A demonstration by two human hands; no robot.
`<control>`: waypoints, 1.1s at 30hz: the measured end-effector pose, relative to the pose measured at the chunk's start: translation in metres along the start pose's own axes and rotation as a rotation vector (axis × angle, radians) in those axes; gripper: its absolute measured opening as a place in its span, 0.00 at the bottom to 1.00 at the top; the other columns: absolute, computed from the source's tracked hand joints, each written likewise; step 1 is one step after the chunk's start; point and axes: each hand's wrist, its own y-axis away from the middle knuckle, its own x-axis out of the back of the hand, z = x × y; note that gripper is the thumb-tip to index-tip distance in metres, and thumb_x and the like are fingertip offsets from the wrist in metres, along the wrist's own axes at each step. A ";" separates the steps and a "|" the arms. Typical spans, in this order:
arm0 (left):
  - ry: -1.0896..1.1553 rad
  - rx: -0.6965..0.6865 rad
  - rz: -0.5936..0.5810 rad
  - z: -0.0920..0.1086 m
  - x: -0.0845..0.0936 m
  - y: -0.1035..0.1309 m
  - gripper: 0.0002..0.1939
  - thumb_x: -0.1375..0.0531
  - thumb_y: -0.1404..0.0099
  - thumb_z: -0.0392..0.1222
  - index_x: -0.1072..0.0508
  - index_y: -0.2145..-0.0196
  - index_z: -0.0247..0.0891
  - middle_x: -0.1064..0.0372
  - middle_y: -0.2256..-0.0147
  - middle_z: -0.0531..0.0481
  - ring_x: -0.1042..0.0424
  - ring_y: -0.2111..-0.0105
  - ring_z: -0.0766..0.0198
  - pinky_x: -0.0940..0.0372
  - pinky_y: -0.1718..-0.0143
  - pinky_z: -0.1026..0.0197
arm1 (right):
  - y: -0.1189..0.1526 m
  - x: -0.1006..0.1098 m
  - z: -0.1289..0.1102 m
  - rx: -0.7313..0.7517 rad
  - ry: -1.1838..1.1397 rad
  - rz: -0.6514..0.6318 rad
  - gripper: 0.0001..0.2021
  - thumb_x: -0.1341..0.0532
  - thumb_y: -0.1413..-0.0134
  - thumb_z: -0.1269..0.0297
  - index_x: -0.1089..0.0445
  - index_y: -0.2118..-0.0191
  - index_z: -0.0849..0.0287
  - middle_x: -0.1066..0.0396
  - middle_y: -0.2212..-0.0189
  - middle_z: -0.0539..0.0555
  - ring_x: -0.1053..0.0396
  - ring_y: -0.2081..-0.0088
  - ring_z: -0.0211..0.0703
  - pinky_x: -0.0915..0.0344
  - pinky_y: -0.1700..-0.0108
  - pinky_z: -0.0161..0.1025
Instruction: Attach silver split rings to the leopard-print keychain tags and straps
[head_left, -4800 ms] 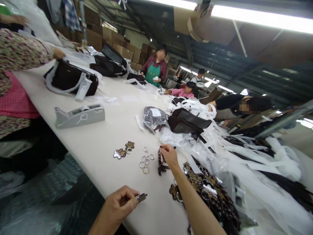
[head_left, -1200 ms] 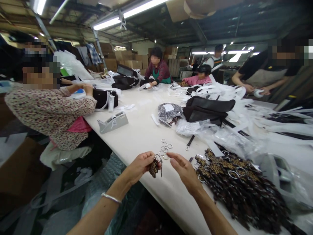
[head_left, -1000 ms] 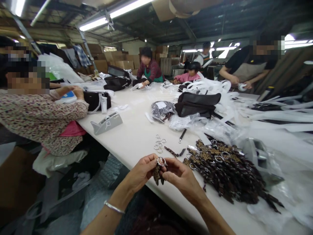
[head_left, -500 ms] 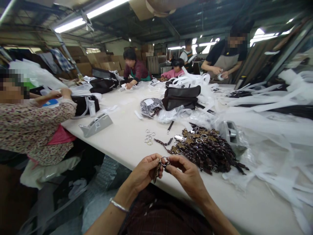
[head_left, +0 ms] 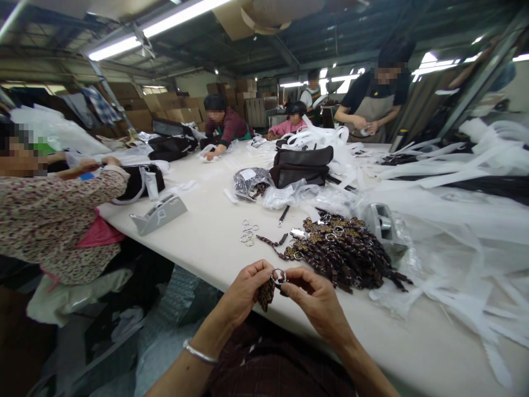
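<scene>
Just over the near table edge, a silver metal ring point(head_left: 279, 277) is held between my two hands. My left hand point(head_left: 251, 284) is closed on a leopard-patterned charm point(head_left: 265, 295), its thumb and finger at the ring's left side. My right hand point(head_left: 312, 292) pinches the ring's right side, with a small dark piece at its fingertips. Beyond them lies a pile of dark braided tassels with leopard-patterned charms point(head_left: 347, 251), some with rings. Several loose rings point(head_left: 248, 234) rest left of the pile, beside a dark braided strap point(head_left: 270, 241).
Grey tape dispensers stand on the table point(head_left: 206, 220), one at left point(head_left: 159, 214), one at right point(head_left: 384, 223). Black bags point(head_left: 301, 167), a plastic bag of parts point(head_left: 251, 182) and white strips point(head_left: 454, 171) lie farther back. A co-worker point(head_left: 61, 209) sits at left; others work across the table.
The leopard-patterned charm has turned and shows more of its face below my left fingers. Both hands stay at the ring. The whole view has shifted slightly.
</scene>
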 end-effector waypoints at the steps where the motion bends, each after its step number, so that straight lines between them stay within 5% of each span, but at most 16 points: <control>1: -0.029 -0.006 0.010 0.000 0.000 0.000 0.14 0.38 0.37 0.48 0.32 0.70 0.35 0.37 0.79 0.56 0.40 0.81 0.74 0.46 0.78 0.71 | 0.000 0.000 0.001 0.029 0.039 0.011 0.07 0.33 0.47 0.61 0.23 0.63 0.57 0.23 0.67 0.53 0.27 0.64 0.44 0.31 0.59 0.41; 5: -0.145 -0.057 0.034 0.000 0.000 0.000 0.14 0.40 0.35 0.50 0.33 0.71 0.36 0.38 0.79 0.56 0.43 0.81 0.73 0.47 0.79 0.70 | 0.001 0.001 0.003 0.073 0.072 -0.004 0.06 0.33 0.48 0.61 0.23 0.65 0.56 0.24 0.68 0.52 0.29 0.65 0.44 0.33 0.59 0.40; 10: -0.280 -0.144 0.047 0.002 -0.002 0.001 0.16 0.43 0.33 0.51 0.33 0.70 0.36 0.39 0.79 0.56 0.42 0.81 0.72 0.46 0.79 0.69 | 0.001 0.001 0.000 -0.070 -0.144 -0.078 0.12 0.38 0.42 0.55 0.23 0.65 0.59 0.26 0.69 0.52 0.31 0.66 0.42 0.34 0.62 0.38; 16: -0.420 -0.186 0.081 0.002 -0.004 0.001 0.15 0.42 0.34 0.50 0.31 0.71 0.36 0.38 0.78 0.55 0.41 0.79 0.71 0.46 0.78 0.69 | 0.000 -0.004 0.003 -0.200 -0.235 -0.086 0.11 0.31 0.51 0.56 0.23 0.68 0.58 0.26 0.70 0.52 0.31 0.67 0.42 0.34 0.62 0.38; 21: -0.505 -0.243 0.140 -0.002 -0.003 0.001 0.13 0.41 0.35 0.48 0.25 0.60 0.37 0.31 0.72 0.51 0.35 0.75 0.67 0.41 0.73 0.66 | -0.001 -0.011 0.005 0.015 0.003 0.064 0.09 0.33 0.47 0.57 0.24 0.70 0.57 0.28 0.72 0.52 0.32 0.68 0.42 0.35 0.64 0.39; 25: -0.393 -0.131 0.075 -0.004 0.003 0.000 0.14 0.37 0.38 0.47 0.25 0.57 0.36 0.29 0.70 0.50 0.34 0.73 0.66 0.39 0.71 0.65 | 0.000 -0.016 0.003 0.175 0.131 0.121 0.06 0.34 0.45 0.61 0.24 0.70 0.55 0.27 0.72 0.51 0.31 0.69 0.43 0.35 0.65 0.39; 29: -0.276 -0.098 0.059 -0.002 0.008 -0.001 0.14 0.34 0.42 0.43 0.23 0.59 0.36 0.27 0.64 0.48 0.31 0.68 0.66 0.38 0.65 0.65 | 0.002 -0.018 0.002 0.186 0.166 0.107 0.04 0.35 0.44 0.62 0.25 0.69 0.55 0.27 0.72 0.51 0.31 0.68 0.42 0.36 0.64 0.39; 33: -0.271 -0.095 0.082 0.003 0.011 0.001 0.11 0.36 0.39 0.47 0.23 0.65 0.35 0.30 0.73 0.51 0.35 0.74 0.69 0.40 0.71 0.66 | 0.000 -0.013 0.002 0.098 0.132 0.034 0.06 0.37 0.43 0.61 0.26 0.67 0.56 0.28 0.69 0.52 0.32 0.66 0.43 0.36 0.63 0.38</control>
